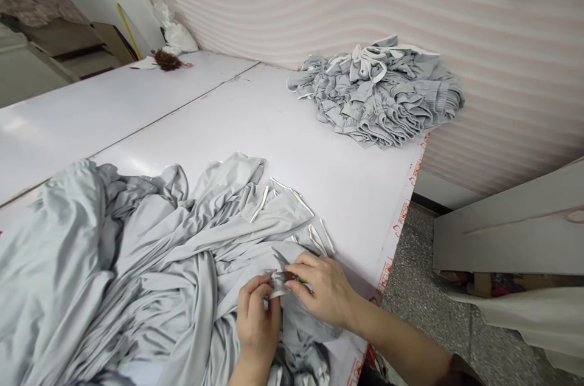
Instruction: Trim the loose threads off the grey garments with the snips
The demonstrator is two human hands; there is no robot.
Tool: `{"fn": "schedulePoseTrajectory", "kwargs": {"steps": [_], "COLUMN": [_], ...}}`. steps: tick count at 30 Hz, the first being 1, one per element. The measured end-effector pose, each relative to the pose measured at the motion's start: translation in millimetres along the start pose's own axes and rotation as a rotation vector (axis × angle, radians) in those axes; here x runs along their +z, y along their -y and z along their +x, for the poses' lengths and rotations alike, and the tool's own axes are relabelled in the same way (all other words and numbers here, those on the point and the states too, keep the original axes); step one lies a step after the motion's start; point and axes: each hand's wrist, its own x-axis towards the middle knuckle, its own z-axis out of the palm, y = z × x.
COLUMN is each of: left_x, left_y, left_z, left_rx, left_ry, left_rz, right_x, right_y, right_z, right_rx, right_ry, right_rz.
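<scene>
Thumb and fingers of my left hand pinch the white-trimmed edge of a light grey garment. Close beside it, my right hand is closed on a small tool with metal blades and a bit of green, apparently thread snips, mostly hidden by the fingers. The blades are at the pinched edge; whether they touch it I cannot tell. Grey cloth with white-edged openings spreads in a loose heap under and left of both hands.
A pile of gathered grey garments sits at the table's far right corner by the striped wall covering. Brown fuzzy material and a white plastic bag lie at the back left. The white table's right edge drops to a speckled floor.
</scene>
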Motion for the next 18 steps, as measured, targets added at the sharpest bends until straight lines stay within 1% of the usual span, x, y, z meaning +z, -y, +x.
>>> {"fn": "schedulePoseTrajectory", "kwargs": {"steps": [5, 9, 13, 18], "left_x": [-1.4, -2.4, -2.6, -3.0], "left_y": [0.6, 2.0, 1.7, -0.6], "left_z": [-1.1, -3.0, -2.8, 0.0], "left_rx": [0.056, 0.085, 0.092, 0.088], "left_ry": [0.005, 0.004, 0.005, 0.013], "left_rz": [-0.020, -0.035, -0.026, -0.040], "right_x": [-2.8, -4.8, -8.1, -9.9], "right_y": [1.3, 2.5, 3.2, 3.4], "right_z": [-1.7, -2.8, -2.1, -2.1], "right_rx": [0.030, 0.036, 0.084, 0.048], "right_ry": [-0.024, 0.030, 0.045, 0.054], "right_rz": [-0.020, -0.012, -0.008, 0.005]}}
